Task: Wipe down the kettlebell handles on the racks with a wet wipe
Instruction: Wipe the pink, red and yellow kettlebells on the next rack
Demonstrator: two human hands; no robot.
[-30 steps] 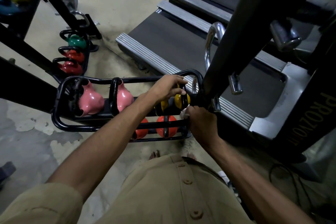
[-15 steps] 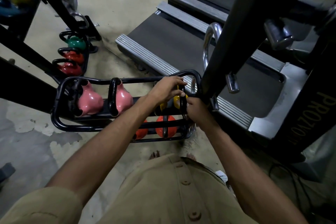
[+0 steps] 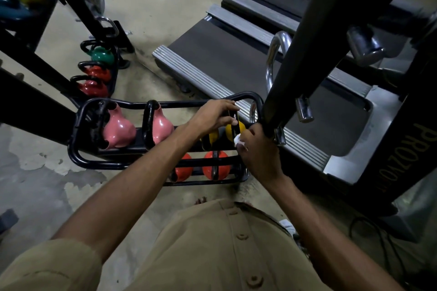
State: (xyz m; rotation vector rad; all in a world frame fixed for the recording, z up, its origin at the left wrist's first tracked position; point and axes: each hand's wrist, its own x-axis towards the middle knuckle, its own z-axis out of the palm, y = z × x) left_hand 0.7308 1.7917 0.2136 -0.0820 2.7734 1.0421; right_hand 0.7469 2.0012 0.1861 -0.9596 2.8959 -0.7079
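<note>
A black tube rack [image 3: 78,125] holds two pink kettlebells [image 3: 119,129], two yellow ones and, on its lower tier, two orange ones [image 3: 216,168]. My left hand [image 3: 216,114] grips the black handle of the right yellow kettlebell [image 3: 236,131] from above. My right hand [image 3: 256,151] holds a crumpled white wet wipe [image 3: 237,140] against the lower part of that same handle. The left yellow kettlebell [image 3: 212,137] is mostly hidden under my left wrist.
A thick black machine post [image 3: 307,54] slants down right beside the rack's right end. A treadmill deck [image 3: 224,54] lies behind it. A second rack at the left carries green and red kettlebells [image 3: 99,71]. Concrete floor lies in front of the rack.
My right hand has slid back down the yellow kettlebell's handle after moving up, and the white wipe shows again. My left hand has kept its grip on the handle.
</note>
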